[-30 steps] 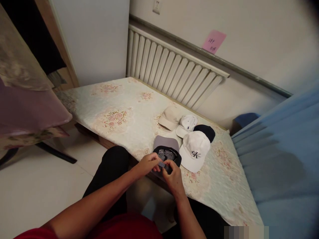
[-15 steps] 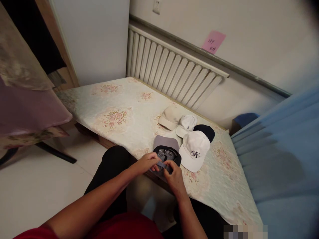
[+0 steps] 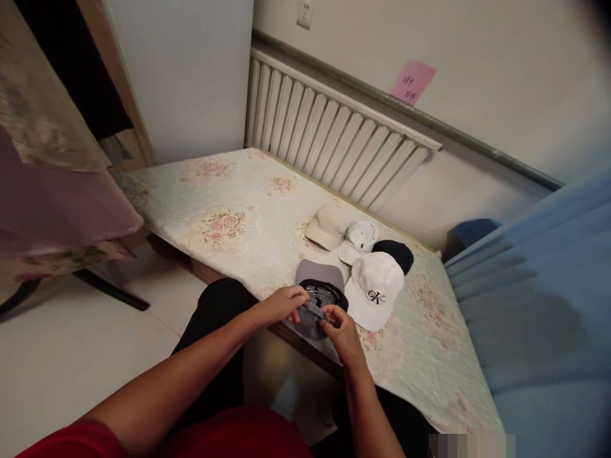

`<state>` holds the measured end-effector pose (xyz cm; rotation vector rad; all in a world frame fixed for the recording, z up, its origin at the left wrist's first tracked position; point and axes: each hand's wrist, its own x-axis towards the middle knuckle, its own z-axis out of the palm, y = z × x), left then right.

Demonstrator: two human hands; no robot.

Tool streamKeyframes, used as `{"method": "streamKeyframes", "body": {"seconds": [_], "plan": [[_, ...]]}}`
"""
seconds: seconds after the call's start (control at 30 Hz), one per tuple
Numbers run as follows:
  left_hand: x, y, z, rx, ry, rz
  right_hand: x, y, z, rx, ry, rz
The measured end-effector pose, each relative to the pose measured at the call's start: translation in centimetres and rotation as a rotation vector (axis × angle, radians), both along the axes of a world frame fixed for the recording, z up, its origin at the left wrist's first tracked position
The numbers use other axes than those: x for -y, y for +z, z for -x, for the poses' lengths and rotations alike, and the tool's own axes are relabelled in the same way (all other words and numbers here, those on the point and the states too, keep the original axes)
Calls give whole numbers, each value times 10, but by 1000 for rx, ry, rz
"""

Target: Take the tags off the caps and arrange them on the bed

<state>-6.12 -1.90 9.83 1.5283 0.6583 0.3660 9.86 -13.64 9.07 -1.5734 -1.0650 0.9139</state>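
Note:
A grey baseball cap [image 3: 321, 273] lies upside down near the front edge of the bed, its brim pointing away from me and its dark inside showing. My left hand [image 3: 287, 304] pinches one end of the cap's back strap. The other end of that strap is between the fingers of my right hand [image 3: 341, 327]. Between the two hands a short stretch of strap is visible; its fastening is too small to make out. Just right of the grey cap sits a white cap [image 3: 377, 286] with black letters on its front.
Behind these lie a beige cap [image 3: 327, 226], a smaller white cap [image 3: 361, 236] and a dark navy cap [image 3: 396, 253]. The flowered bed [image 3: 224, 229] meets a radiator [image 3: 329, 133] at the wall. A blue curtain [image 3: 539, 305] hangs on the right.
Both hands stay on the strap, and my right fingers have shifted slightly right. More of the strap shows between the hands. The whole view has moved a little.

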Motion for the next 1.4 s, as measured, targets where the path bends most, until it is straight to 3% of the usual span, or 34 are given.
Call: {"method": "streamKeyframes", "body": {"seconds": [0.17, 0.47, 0.8, 1.03, 1.4], "plan": [[-4, -10, -2, -93, -27, -150, -1, -7, -1, -167, -21, -10], [9, -9, -13, -126, -194, -83, -2, -6, 2, -314, 27, -34], [12, -16, -15, -132, -159, -72, 1, -4, 2, -321, 106, -19], [9, -15, -13, -68, -173, 25, 2, 5, 4, -254, 117, -16], [4, -5, -10, -46, -219, 217, 0, 1, 0, -187, 118, -7]]}}
